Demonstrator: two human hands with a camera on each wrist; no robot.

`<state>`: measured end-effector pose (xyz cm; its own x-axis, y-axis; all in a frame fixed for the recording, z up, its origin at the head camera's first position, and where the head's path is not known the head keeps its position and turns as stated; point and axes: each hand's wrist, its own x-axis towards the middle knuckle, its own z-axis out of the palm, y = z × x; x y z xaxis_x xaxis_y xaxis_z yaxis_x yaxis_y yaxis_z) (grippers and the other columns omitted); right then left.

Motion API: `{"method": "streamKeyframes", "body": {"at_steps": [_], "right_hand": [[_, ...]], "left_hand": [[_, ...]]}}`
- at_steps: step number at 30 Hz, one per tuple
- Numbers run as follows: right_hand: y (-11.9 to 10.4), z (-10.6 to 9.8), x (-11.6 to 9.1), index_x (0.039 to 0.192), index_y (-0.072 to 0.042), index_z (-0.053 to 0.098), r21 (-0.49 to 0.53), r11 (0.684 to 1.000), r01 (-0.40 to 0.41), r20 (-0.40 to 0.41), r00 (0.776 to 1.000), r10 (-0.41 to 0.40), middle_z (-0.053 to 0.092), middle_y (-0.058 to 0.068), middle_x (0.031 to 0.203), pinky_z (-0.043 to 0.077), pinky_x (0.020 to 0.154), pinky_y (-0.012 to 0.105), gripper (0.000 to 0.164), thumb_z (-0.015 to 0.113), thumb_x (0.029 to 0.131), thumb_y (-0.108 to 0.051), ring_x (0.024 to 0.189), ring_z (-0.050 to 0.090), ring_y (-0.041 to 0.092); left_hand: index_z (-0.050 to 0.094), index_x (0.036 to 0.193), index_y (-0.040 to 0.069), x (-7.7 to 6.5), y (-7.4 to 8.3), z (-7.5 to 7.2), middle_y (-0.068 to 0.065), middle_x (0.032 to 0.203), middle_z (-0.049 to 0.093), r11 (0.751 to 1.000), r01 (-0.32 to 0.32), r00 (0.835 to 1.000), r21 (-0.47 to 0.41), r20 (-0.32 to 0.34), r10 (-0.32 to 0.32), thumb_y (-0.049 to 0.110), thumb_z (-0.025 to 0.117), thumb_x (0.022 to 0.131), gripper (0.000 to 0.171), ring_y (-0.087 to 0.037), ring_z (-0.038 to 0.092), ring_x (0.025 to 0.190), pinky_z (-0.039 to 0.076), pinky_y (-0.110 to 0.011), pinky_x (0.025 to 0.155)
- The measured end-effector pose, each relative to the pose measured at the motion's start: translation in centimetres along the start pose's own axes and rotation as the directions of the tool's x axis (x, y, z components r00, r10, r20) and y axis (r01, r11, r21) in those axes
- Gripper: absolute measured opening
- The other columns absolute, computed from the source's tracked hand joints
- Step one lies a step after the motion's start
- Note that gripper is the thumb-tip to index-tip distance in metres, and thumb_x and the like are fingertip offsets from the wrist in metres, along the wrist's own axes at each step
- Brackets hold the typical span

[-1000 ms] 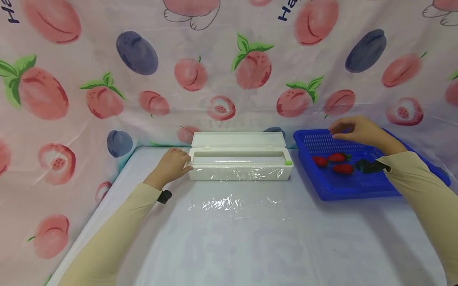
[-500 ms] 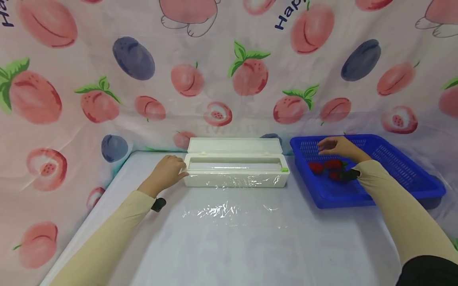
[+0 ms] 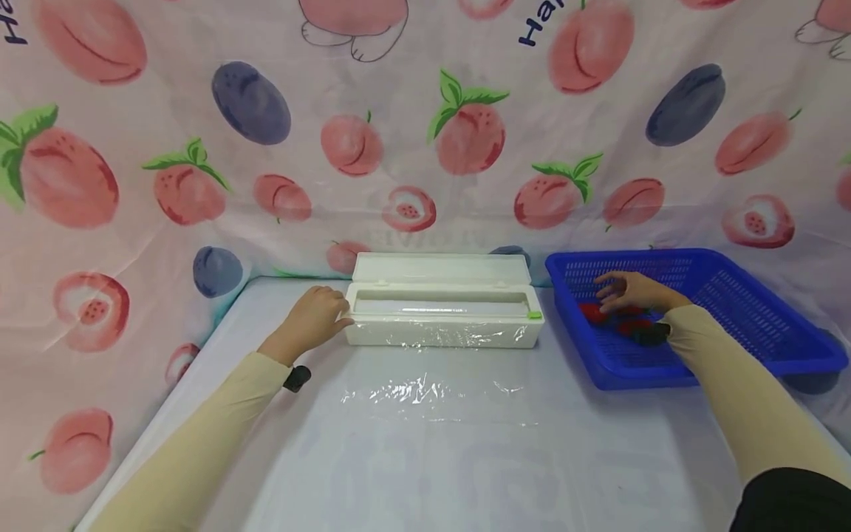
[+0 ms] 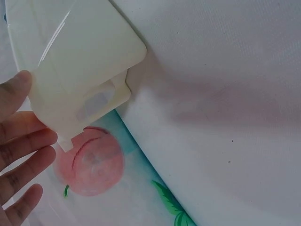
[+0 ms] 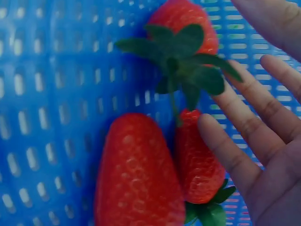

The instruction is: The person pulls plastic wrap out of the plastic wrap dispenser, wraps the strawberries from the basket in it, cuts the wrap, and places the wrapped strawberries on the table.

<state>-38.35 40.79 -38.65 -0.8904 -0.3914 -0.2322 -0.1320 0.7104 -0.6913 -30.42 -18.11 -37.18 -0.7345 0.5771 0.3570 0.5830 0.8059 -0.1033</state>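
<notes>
My left hand touches the left end of a white cling film box. The left wrist view shows its thumb and index finger against the edge of the box, the other fingers loosely spread. Clear cling film runs from the box down over the tabletop. Inside the blue basket, my right hand hovers low over red strawberries. In the right wrist view its fingers are extended and spread beside a strawberry; a larger strawberry and a third strawberry lie close by.
The box's lid stands raised at the back, and a small green slider sits at its right front edge. A fruit-print cloth hangs behind the white tabletop.
My right hand has gone down and slightly left into the basket, closer to the strawberries. The left hand stays at the box's end. The view has shifted a little.
</notes>
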Motion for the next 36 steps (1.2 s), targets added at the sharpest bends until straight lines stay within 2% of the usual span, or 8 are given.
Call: {"method": "streamKeyframes", "body": {"at_steps": [4,6,12,19,23,28,36], "right_hand": [[-0.1,0.4,0.2,0.134,0.009,0.037,-0.074,0.997,-0.017,0.051,0.998,0.021,0.054,0.033,0.123,0.053,0.082,0.029,0.072,0.074,0.080,-0.019,0.107,0.061,0.031],[-0.3,0.6,0.3,0.132,0.010,0.040,-0.118,0.993,-0.016,0.061,0.998,0.023,0.056,0.032,0.121,0.053,0.083,0.035,0.071,0.075,0.078,-0.020,0.106,0.060,0.035],[-0.9,0.7,0.6,0.121,0.009,0.053,-0.241,0.970,-0.008,0.053,0.998,0.022,0.062,0.027,0.112,0.051,0.086,0.045,0.061,0.078,0.075,-0.024,0.103,0.060,0.035],[-1.1,1.0,0.7,0.116,0.007,0.059,-0.251,0.968,-0.009,0.044,0.999,0.020,0.062,0.027,0.113,0.048,0.090,0.049,0.054,0.078,0.074,-0.021,0.106,0.058,0.038],[-0.9,1.0,0.9,0.114,0.006,0.060,-0.266,0.964,-0.004,0.038,0.999,0.015,0.063,0.025,0.110,0.050,0.087,0.047,0.049,0.078,0.075,-0.020,0.103,0.059,0.036],[-0.6,0.6,0.9,0.113,0.001,0.063,-0.296,0.955,-0.017,0.022,0.999,0.025,0.063,0.018,0.104,0.049,0.076,0.035,0.047,0.077,0.076,-0.024,0.093,0.058,0.026],[-0.5,0.1,0.2,0.119,-0.002,0.060,-0.265,0.962,-0.066,-0.040,0.998,0.058,0.060,0.021,0.112,0.051,0.076,0.035,0.055,0.074,0.078,-0.035,0.095,0.057,0.027]], "left_hand": [[0.067,0.072,0.005,-0.1,0.0,0.0,-0.006,0.069,0.062,1.000,0.004,1.000,-0.016,0.001,-0.004,0.021,0.076,0.076,0.019,-0.025,0.058,0.068,0.047,-0.043,0.074],[0.067,0.073,0.005,0.0,0.0,0.0,-0.006,0.069,0.063,1.000,0.012,1.000,-0.022,0.006,-0.012,0.021,0.076,0.076,0.019,-0.025,0.058,0.069,0.047,-0.042,0.075],[0.068,0.075,0.005,0.1,-0.1,-0.1,-0.007,0.072,0.064,0.999,0.025,1.000,-0.021,0.018,-0.025,0.022,0.075,0.078,0.019,-0.026,0.059,0.071,0.048,-0.043,0.078],[0.067,0.075,0.004,0.1,0.1,-0.2,-0.007,0.073,0.064,0.999,0.030,0.999,-0.016,0.020,-0.030,0.021,0.075,0.078,0.019,-0.026,0.059,0.072,0.048,-0.044,0.080],[0.068,0.076,0.004,0.0,0.1,-0.2,-0.008,0.074,0.065,0.999,0.029,0.999,-0.015,0.016,-0.029,0.021,0.075,0.077,0.019,-0.027,0.059,0.073,0.047,-0.044,0.081],[0.068,0.076,0.004,0.1,0.1,-0.1,-0.008,0.074,0.065,1.000,0.026,1.000,-0.014,0.010,-0.026,0.021,0.076,0.077,0.019,-0.027,0.060,0.074,0.048,-0.044,0.081],[0.067,0.073,0.004,0.0,0.0,0.1,-0.008,0.072,0.064,0.999,0.029,1.000,-0.013,0.012,-0.029,0.021,0.075,0.078,0.019,-0.026,0.059,0.072,0.048,-0.044,0.079]]}}
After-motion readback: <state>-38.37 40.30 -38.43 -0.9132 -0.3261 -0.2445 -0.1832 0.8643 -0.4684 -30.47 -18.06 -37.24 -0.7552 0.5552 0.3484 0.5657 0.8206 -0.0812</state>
